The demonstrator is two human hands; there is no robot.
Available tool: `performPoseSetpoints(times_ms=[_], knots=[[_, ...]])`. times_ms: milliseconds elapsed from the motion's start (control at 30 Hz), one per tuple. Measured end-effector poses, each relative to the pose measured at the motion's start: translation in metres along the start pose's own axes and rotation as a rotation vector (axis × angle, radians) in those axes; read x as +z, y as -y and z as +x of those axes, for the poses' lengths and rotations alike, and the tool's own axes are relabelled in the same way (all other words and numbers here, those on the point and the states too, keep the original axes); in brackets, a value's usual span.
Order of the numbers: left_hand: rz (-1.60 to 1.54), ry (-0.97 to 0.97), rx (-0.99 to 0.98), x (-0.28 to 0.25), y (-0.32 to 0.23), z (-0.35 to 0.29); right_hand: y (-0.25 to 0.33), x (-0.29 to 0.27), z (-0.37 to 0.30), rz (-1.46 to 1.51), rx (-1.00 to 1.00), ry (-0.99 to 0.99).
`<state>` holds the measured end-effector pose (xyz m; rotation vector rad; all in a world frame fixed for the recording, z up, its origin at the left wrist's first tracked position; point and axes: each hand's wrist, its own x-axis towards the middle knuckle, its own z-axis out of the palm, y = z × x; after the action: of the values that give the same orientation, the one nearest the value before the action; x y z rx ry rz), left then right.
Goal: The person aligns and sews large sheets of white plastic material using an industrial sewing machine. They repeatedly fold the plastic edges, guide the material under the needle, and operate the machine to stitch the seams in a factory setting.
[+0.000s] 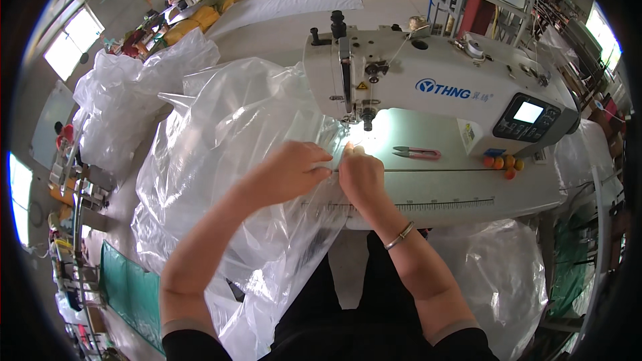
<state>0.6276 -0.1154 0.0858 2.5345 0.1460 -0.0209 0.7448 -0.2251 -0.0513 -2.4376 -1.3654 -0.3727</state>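
Observation:
A large clear plastic sheet (207,134) lies bunched over the left of the sewing machine (428,80) and hangs down over its front edge. My left hand (287,168) rests on the sheet, its fingers stretched toward the needle area with a gap between thumb and fingers. Just in front of the presser foot (346,122), my right hand (362,172) is closed at the sheet's edge; its fingertips are partly hidden in the bright lamp light. Red-handled thread snips (418,153) lie on the machine bed to the right of my right hand.
Several small orange and red balls (509,164) sit below the control panel (527,117). More clear plastic (485,281) hangs at the lower right, and a plastic heap (117,100) stands at the left. A green sheet (130,287) lies on the floor.

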Motion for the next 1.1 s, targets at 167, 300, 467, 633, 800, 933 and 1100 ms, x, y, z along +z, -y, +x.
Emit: performPoseSetpoints(times_ms=[167, 300, 467, 633, 800, 933, 1100], knots=[[-0.056, -0.284, 0.010, -0.088, 0.015, 0.011, 0.002, -0.002, 0.000, -0.002, 0.013, 0.011], [0.169, -0.397, 0.210, -0.053, 0.050, 0.018, 0.005, -0.003, 0.003, 0.048, 0.074, 0.006], [0.257, -0.156, 0.286, 0.049, 0.035, 0.023, -0.017, 0.001, 0.006, 0.530, 0.131, -0.287], [0.344, -0.223, 0.159, 0.082, 0.037, 0.018, -0.047, -0.026, 0.030, 1.022, 0.469, -0.190], [0.188, -0.167, 0.274, 0.063, 0.052, 0.021, -0.037, -0.011, 0.024, 0.736, 0.324, -0.167], [0.215, -0.557, 0.173, -0.016, 0.061, 0.030, -0.014, -0.023, 0.001, 0.425, 0.233, -0.080], [0.461, -0.227, -0.384, -0.055, 0.215, -0.046, 0.006, -0.016, 0.002, 0.289, 0.100, -0.088]])
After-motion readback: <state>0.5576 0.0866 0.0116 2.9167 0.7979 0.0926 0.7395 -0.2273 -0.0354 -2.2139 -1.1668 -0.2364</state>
